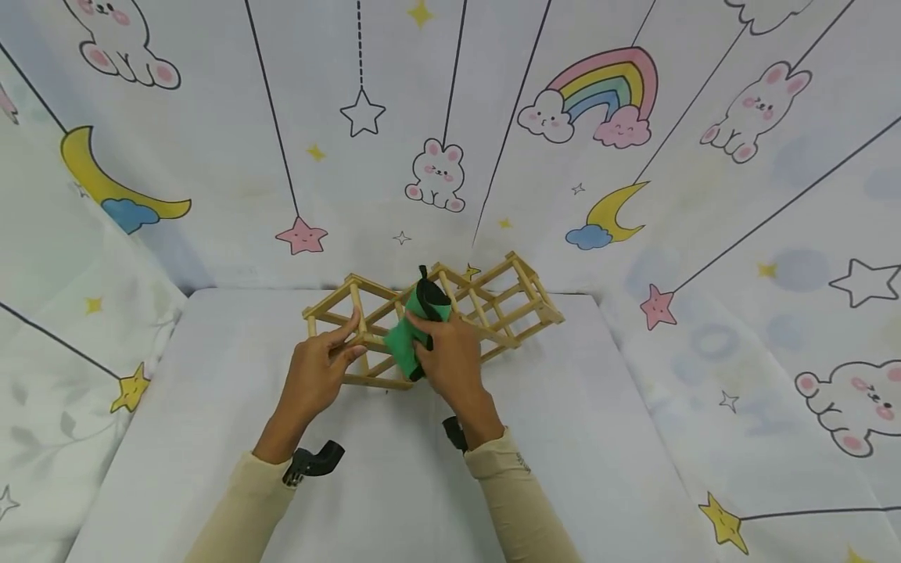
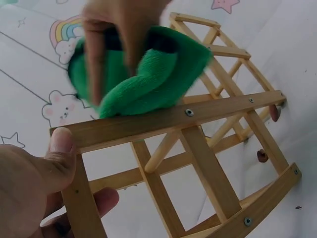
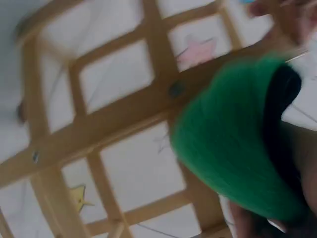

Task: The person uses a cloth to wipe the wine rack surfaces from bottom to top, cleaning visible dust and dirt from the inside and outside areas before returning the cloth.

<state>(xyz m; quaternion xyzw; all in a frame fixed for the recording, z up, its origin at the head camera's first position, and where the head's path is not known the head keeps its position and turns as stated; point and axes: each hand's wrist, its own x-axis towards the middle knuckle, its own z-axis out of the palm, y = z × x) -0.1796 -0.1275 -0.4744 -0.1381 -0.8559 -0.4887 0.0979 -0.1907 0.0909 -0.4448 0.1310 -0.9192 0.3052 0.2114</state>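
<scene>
A folding wooden rack point(image 1: 376, 382) of light slats and dowels, with screw heads along its bars, stands zigzagged on the white table. My left hand point(image 1: 317, 375) grips its left part; in the left wrist view the thumb point(image 2: 62, 140) lies on one side of a slat, with fingertips showing behind it. My right hand point(image 1: 454, 356) holds a bunched green cloth point(image 1: 403, 344) with black edging against a bar near the rack's middle. Seen from the right wrist, the cloth point(image 3: 223, 134) covers part of a slat, and most of that hand is hidden behind it.
A white tabletop point(image 1: 394, 485) lies under the rack. Close behind the rack rises a pale backdrop point(image 1: 232, 156) printed with bunnies, stars, moons and a rainbow. Black wrist mounts point(image 1: 317, 461) sit at both cuffs.
</scene>
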